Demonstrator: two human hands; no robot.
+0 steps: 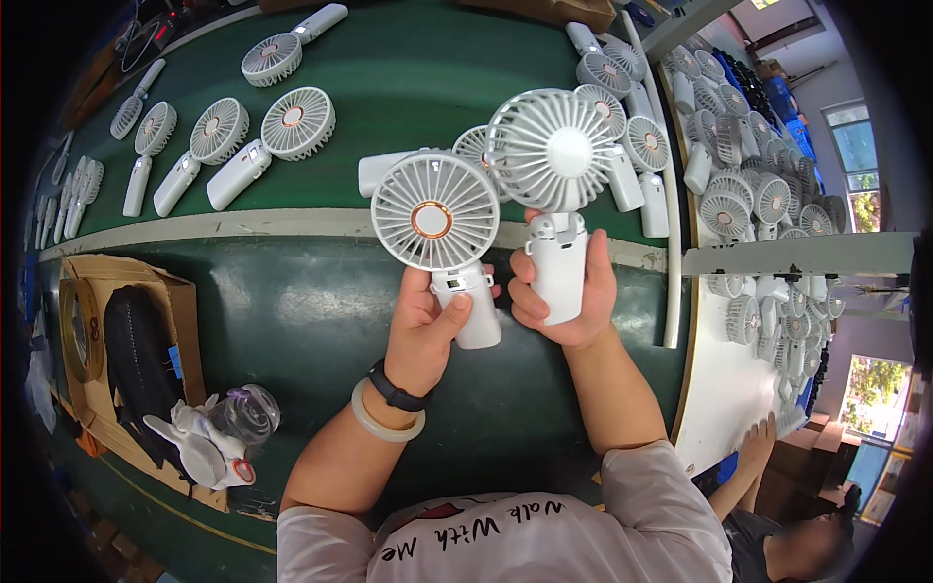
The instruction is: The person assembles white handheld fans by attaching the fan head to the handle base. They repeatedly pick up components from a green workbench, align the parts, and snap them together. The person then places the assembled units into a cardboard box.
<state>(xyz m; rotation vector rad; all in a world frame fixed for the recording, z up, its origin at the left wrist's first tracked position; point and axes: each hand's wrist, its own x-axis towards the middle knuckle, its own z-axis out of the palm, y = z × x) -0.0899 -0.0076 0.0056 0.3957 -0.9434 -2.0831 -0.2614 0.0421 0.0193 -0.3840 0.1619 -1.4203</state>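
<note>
My left hand [426,325] is closed around the handle of a white handheld fan [435,212], thumb on the handle's front. This fan has a round slatted head with a copper-coloured ring at its hub, facing me. In my right hand [575,291] is a second white handheld fan [559,151], gripped by its handle. A plain white hub shows on that fan's head, and a small slot on its handle. Both fans are upright, side by side above the near edge of the green belt [389,87]. Another white fan lies behind them, partly hidden.
Several white fans [296,121] lie on the belt at left, more at its right end. A rack [719,379] at right holds many fans. At left stand a cardboard box [185,321] with tape and a black pouch, and a clear jar [248,416]. Another person [797,544] sits lower right.
</note>
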